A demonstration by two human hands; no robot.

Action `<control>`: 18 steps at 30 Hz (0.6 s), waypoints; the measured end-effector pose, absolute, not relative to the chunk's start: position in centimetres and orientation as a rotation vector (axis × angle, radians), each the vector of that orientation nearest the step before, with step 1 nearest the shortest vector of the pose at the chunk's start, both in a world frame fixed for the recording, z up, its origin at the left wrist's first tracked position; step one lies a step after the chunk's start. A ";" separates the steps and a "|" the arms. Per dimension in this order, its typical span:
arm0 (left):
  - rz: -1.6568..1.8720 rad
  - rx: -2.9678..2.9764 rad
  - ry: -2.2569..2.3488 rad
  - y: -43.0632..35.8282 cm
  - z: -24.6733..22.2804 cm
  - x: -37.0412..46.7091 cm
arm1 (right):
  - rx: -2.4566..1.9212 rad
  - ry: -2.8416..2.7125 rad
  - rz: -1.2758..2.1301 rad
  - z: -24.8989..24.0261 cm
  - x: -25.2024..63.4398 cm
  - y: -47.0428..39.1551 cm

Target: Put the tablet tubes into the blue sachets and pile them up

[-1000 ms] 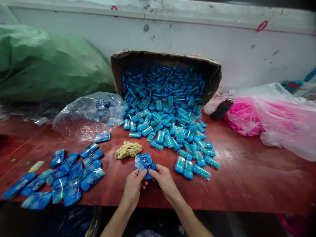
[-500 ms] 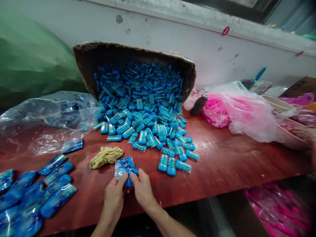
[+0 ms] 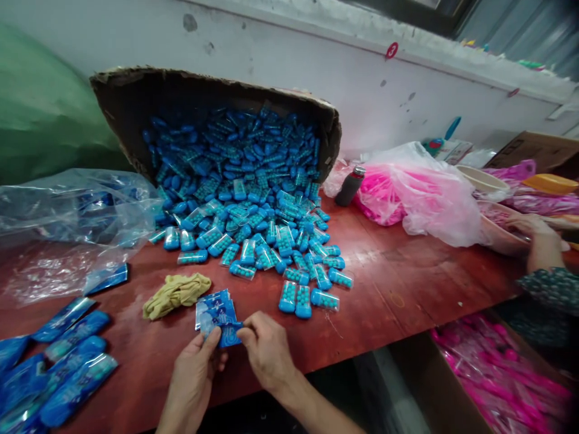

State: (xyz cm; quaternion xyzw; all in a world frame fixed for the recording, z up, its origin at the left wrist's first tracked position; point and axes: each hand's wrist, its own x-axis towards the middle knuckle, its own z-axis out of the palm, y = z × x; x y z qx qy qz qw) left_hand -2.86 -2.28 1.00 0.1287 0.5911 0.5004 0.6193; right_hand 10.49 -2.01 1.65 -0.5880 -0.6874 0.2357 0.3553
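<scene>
Blue printed plastic packets (image 3: 216, 312) lie overlapped at the table's near side. My left hand (image 3: 192, 377) pinches the nearest blue packet (image 3: 230, 335), thumb on top and fingers underneath. At that packet's right edge, my right hand (image 3: 269, 349) has thumb and forefinger closed on its corner. Just beyond them lies a crumpled yellow glove or cloth (image 3: 177, 295). Small clear containers with blue ends and turquoise beads (image 3: 289, 296) spill across the table from a tipped cardboard box (image 3: 217, 81). Filled blue packets (image 3: 79, 386) are heaped at the left.
A clear plastic bag (image 3: 67, 235) spreads over the left side. Further right stand a dark bottle (image 3: 349, 188) and a bag of pink items (image 3: 420, 193). Another person's hand (image 3: 536, 232) reaches into a pink basin (image 3: 495, 226). Pink packages (image 3: 502, 374) fill a box below the table edge.
The view has swung right, so things sit further left. My right hand has shifted to the packet's right edge, away from my left hand. More of the other person's arm shows.
</scene>
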 end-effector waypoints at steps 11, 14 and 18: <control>1.053 0.065 1.180 -3.2 1.7 -3.6 | -1.915 -2.101 0.088 -0.1 16.2 1.4; 1.028 0.019 1.171 -3.3 2.2 -4.0 | -1.800 -2.152 0.183 0.8 15.2 2.1; 1.033 0.057 1.182 -3.5 1.9 -4.3 | -1.597 -1.836 0.591 2.4 13.9 1.1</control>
